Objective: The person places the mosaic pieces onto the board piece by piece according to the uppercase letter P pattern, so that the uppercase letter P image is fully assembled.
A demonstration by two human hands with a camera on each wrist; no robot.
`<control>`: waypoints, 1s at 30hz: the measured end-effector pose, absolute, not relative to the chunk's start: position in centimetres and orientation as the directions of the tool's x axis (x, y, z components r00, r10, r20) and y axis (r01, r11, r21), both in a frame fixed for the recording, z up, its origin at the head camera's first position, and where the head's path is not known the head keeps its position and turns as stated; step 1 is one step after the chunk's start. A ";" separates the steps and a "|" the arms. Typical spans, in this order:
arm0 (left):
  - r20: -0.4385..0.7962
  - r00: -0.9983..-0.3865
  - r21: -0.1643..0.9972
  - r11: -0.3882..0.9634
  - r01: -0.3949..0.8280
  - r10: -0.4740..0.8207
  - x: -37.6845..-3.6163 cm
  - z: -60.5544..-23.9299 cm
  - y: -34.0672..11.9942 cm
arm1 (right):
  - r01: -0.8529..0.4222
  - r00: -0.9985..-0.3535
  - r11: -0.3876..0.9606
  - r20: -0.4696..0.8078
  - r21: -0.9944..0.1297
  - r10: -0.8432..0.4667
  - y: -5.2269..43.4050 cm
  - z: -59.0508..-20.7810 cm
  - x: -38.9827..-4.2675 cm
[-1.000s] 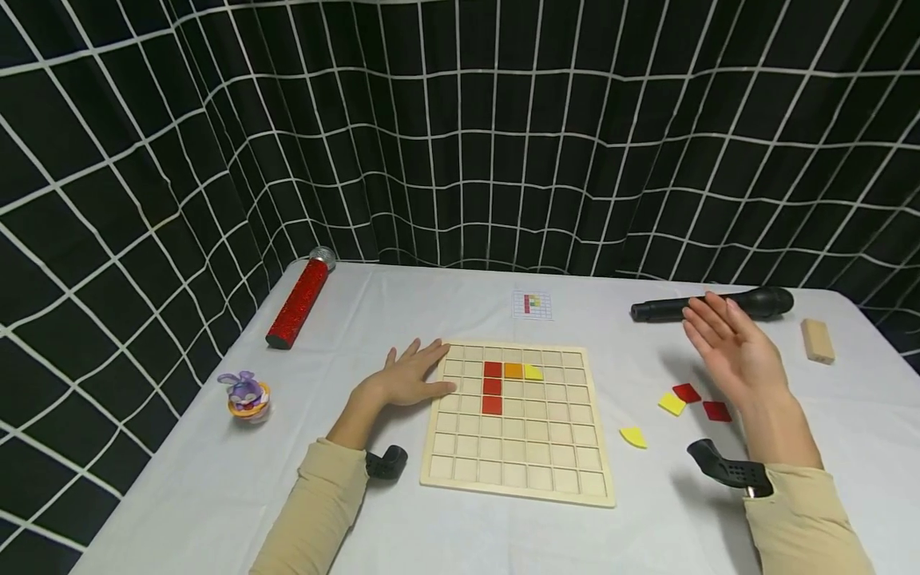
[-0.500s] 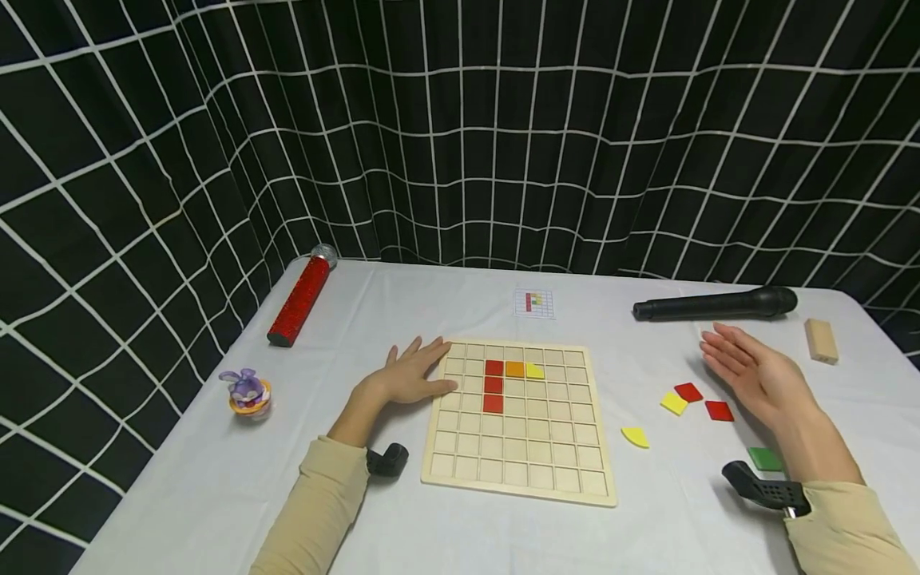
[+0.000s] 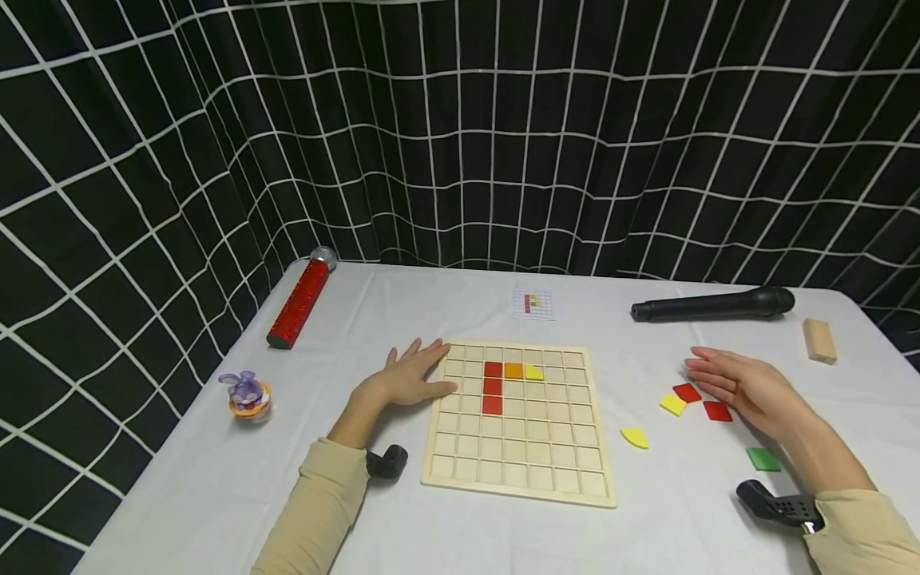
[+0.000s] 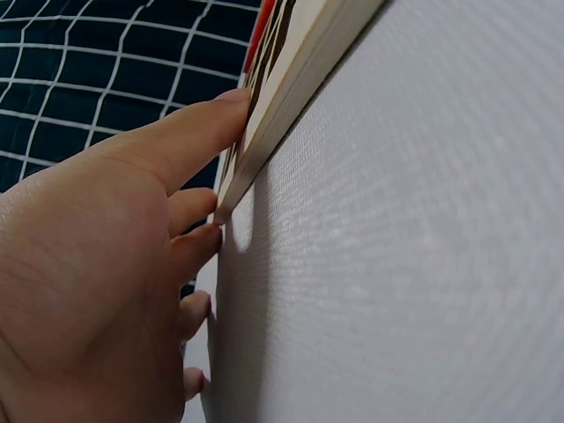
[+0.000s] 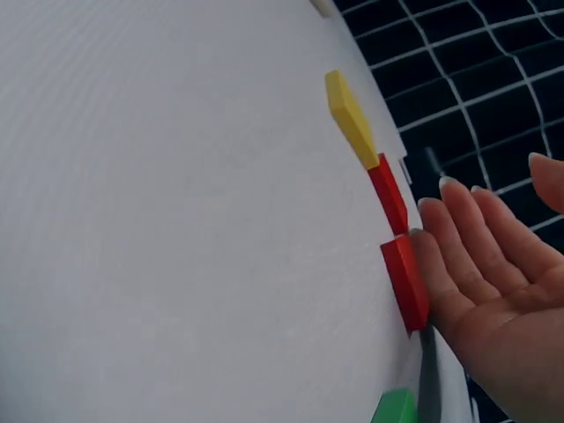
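My left hand [image 3: 406, 379] rests at the upper left edge of a wooden grid board [image 3: 517, 471], fingers spread, its thumb and fingertips touching the frame. In the board's cells lie a column of red square tiles [image 3: 492, 386], an orange tile [image 3: 513, 370] and a yellow rounded tile [image 3: 533, 372]. Right of the loose tiles, my right hand [image 3: 755, 391] is held with straight fingers and nothing in it. Near it lie a yellow square tile [image 3: 672, 404], a red tile [image 5: 405, 282], another red tile [image 5: 389, 194] and a green tile [image 3: 763, 459].
A yellow quarter-round tile [image 3: 635, 438] lies right of the board. Behind the board is a small printed pattern card [image 3: 533, 304]. A black microphone [image 3: 711, 305] and wooden block [image 3: 819, 341] lie at the right; a red microphone [image 3: 300, 303] and purple rabbit figure [image 3: 247, 395] at the left.
My right hand has come down and nearer the loose red tiles, while its forearm has swung right, uncovering the green tile. The left hand and board have stayed in place.
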State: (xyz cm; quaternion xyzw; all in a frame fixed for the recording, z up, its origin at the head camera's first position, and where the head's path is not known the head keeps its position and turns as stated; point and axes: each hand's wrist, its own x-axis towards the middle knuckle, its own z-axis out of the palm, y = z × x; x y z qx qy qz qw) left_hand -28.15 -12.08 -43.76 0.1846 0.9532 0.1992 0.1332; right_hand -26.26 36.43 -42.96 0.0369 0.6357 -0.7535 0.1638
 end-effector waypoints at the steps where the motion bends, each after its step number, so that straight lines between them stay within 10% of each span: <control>1: -0.183 -0.896 0.429 0.853 0.297 0.404 -28.1 -43.7 -12.1 | 0.297 -0.941 -0.107 -0.273 -0.949 -0.198 36.4 -42.9 -26.2; 30: -0.183 -0.896 0.424 0.854 0.301 0.406 -27.9 -43.7 -12.1 | -0.007 -0.964 0.607 -0.156 -0.795 -0.216 38.3 -43.4 -23.7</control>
